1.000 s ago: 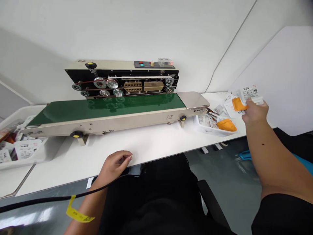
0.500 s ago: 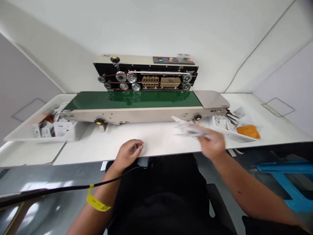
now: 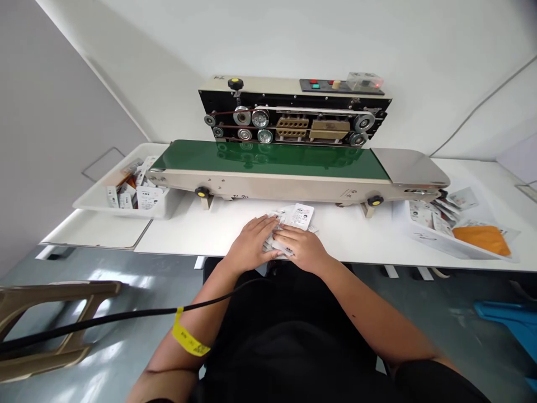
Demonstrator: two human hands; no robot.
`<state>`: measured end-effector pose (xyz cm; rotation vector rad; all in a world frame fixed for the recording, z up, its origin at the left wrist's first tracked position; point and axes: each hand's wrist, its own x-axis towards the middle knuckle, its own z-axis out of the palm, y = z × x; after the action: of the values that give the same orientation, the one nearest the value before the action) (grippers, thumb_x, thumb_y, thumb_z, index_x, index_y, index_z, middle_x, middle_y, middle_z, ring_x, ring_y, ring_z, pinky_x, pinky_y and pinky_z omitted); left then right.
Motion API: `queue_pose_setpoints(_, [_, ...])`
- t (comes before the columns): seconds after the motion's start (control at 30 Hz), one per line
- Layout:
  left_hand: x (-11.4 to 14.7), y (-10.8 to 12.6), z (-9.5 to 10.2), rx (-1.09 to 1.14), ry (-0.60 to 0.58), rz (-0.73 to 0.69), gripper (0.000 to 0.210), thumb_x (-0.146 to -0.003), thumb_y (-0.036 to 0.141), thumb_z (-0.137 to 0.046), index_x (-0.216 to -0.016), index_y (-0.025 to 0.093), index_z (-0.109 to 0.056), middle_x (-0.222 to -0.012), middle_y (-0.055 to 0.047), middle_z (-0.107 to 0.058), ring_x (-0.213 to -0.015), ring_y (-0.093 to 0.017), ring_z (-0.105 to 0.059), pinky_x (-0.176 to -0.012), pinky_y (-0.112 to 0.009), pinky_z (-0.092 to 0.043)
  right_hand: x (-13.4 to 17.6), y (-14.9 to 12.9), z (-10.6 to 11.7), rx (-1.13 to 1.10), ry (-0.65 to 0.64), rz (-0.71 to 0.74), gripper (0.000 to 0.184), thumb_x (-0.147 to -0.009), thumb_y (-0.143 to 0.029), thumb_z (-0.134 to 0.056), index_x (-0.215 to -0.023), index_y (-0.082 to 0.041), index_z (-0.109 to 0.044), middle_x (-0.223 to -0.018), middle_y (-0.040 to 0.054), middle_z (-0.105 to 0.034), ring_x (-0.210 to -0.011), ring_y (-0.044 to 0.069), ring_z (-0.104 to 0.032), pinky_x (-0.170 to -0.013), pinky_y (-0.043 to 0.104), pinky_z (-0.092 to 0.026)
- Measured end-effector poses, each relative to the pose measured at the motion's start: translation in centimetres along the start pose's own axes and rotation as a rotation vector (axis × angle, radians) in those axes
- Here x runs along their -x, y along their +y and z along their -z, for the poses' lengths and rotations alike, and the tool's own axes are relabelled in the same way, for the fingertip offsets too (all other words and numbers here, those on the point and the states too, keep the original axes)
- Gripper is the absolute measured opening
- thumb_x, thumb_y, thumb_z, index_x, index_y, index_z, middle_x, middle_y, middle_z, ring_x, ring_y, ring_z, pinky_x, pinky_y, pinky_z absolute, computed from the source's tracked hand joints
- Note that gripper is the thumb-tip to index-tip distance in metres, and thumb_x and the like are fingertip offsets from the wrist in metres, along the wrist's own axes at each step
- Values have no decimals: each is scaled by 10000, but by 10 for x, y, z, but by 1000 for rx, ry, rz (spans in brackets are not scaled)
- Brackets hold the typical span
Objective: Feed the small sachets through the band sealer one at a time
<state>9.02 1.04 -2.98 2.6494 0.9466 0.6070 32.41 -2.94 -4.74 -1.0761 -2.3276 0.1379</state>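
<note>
A loose pile of small white printed packets lies on the white table, close to its front edge. My left hand curls around the pile's left side, fingers over the top and thumb low at the front. From the right, my right hand closes over the same packets, its fingertips meeting those of my left hand. Some packets stick out behind and to the right of my fingers; the ones underneath are partly hidden.
Behind the pile stands a band sealing machine with a green conveyor belt. A white bin of packets stands left, another white bin with packets and an orange pouch right. A black cable crosses my left forearm.
My right hand has brought the packets from the right down onto the table before me. My left hand has moved in to meet them. The view has shifted left.
</note>
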Motion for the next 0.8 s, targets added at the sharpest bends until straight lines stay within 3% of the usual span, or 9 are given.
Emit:
queue_pose_setpoints(0.2, [-3,5,-3,-48,-23,49,860,-947,672,-688,-1648,243,-434,-1645,-133,-524,-1534,-373,-468,-1304,-601,-302,2,3,9,-92,-46,27,844,-773,-534,-927,-1515,-272,-623,-1546,119,-613,-1488,387,-523,-1210,657,-480])
queue_pose_setpoints(0.3, [-2,7,-4,-57,19,58,800,-957,611,-710,-1626,245,-467,-1594,-142,-576,-1508,-377,-494,-1294,-602,-317,7,1,13,-134,35,21,739,-824,-519,-894,-1485,-300,-645,-1533,109,-622,-1485,380,-522,-1189,649,-496])
queue_pose_setpoints(0.43, [1,2,-4,-29,102,-2,588,-982,470,-725,-1506,236,-600,-1407,-144,-705,-1351,-357,-624,-1200,-575,-442,11,-1,15,-167,150,-32,572,-956,-447,-768,-1495,-324,-626,-1469,91,-669,-1407,362,-585,-1165,644,-516])
queue_pose_setpoints(0.6, [4,-7,-6,109,147,-129,330,-1037,290,-645,-1359,237,-697,-1232,-115,-781,-1158,-284,-721,-1059,-499,-552,6,-3,11,-89,60,-99,626,-961,-391,-760,-1545,-264,-576,-1436,104,-690,-1389,371,-584,-1127,639,-538])
queue_pose_setpoints(0.8, [8,-9,-5,216,227,-183,262,-1076,200,-548,-1248,241,-741,-1170,-99,-795,-1106,-235,-728,-1006,-443,-582,-2,-12,7,8,78,-52,527,-952,-448,-770,-1451,-307,-671,-1454,72,-686,-1331,388,-595,-1083,642,-548])
